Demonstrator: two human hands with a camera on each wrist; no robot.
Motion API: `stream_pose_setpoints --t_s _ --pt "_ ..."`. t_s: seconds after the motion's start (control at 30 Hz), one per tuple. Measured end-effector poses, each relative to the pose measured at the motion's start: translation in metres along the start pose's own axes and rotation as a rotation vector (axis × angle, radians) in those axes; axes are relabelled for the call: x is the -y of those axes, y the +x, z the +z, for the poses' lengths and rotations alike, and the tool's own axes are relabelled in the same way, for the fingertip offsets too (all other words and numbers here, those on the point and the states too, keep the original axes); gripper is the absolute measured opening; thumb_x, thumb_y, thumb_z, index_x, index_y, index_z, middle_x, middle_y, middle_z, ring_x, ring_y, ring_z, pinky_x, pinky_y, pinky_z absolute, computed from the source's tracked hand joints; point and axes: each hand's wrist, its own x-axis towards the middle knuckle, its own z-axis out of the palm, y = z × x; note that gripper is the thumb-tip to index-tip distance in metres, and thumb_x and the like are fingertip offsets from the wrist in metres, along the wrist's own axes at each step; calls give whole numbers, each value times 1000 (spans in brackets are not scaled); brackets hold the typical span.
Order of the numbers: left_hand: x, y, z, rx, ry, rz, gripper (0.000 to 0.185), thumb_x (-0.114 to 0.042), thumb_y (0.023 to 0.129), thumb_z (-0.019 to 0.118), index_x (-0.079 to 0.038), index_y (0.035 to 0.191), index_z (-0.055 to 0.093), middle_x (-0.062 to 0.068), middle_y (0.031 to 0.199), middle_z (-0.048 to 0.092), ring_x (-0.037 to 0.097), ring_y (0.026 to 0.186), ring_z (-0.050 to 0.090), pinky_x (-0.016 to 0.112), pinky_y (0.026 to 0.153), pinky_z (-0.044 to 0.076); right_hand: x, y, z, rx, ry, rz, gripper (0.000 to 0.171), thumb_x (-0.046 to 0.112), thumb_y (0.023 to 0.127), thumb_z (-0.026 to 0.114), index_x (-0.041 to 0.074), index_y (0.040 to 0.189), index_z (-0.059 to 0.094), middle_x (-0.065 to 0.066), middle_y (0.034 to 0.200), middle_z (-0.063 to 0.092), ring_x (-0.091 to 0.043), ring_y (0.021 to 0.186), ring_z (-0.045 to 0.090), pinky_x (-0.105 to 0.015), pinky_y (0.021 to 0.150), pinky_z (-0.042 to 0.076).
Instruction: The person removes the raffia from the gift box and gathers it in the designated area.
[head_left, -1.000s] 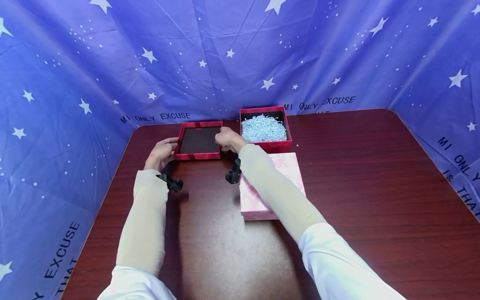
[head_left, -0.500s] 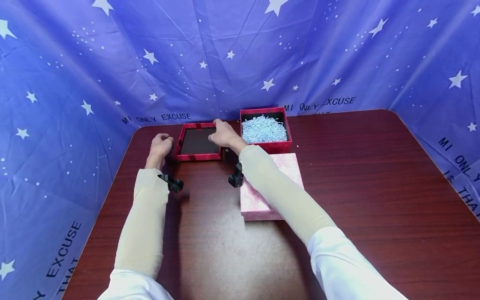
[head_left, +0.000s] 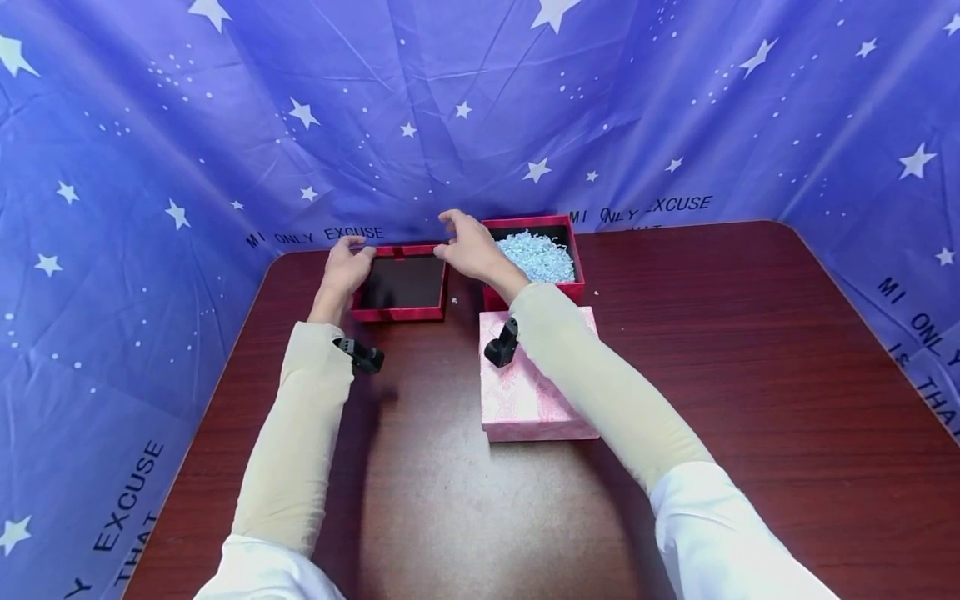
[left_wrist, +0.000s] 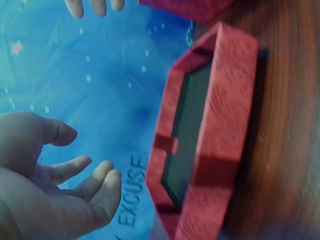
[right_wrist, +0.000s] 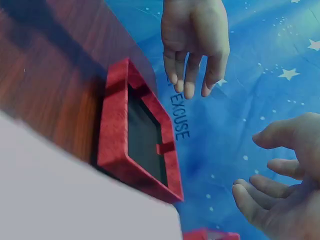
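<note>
Red lid [head_left: 401,287] flat on the bench [head_left: 750,375] near the far left corner, hollow side up, long axis along the far edge. Half a second ago pinched by the right hand [head_left: 468,246]; now let go. Left hand [head_left: 347,268] open beside the lid's left rim, right hand raised, fingers loose, empty. Just right: red box [head_left: 534,254] of paper shreds; nearer, pink box [head_left: 528,392].
</note>
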Motion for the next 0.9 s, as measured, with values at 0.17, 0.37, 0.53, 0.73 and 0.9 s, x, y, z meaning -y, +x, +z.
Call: stream_pose_setpoints --t_s 0.17,0.37,0.53,0.73,0.9 --pt "-12 0 16 100 -23 49 42 -17 98 46 -3 138 43 18 128 52 23 109 54 31 94 45 -5 -5 -19 2 34 2 56 14 89 63 7 141 42 -14 137 49 -28 123 52 -37 102 45" --pt "-22 -6 39 236 -91 86 44 -14 99 47 -1 140 39 20 121 54 18 94 55 29 89 50 -16 -10 -41 5 31 19 56 14 91 62 9 142 40 -14 140 47 -28 125 50 -37 104 44" --pt "-31 -13 58 335 -172 102 45 -11 100 47 0 142 37 26 131 50 31 108 56 41 102 47 -30 -16 -56 4 26 40 57 14 92 62 9 144 38 -14 143 44 -27 127 49 -38 103 45" --pt "-42 -19 76 409 -168 131 47 -8 99 48 -2 144 36 23 129 52 22 99 58 38 101 48 -48 -20 -71 -14 -4 63 57 15 92 62 8 143 39 -16 143 44 -28 129 47 -40 104 44" --pt "-50 -23 88 464 -138 158 50 -5 98 48 -2 146 33 25 129 52 34 112 58 36 101 48 -61 -23 -81 11 -65 104 60 21 91 64 7 143 38 -16 143 44 -30 129 44 -43 108 38"
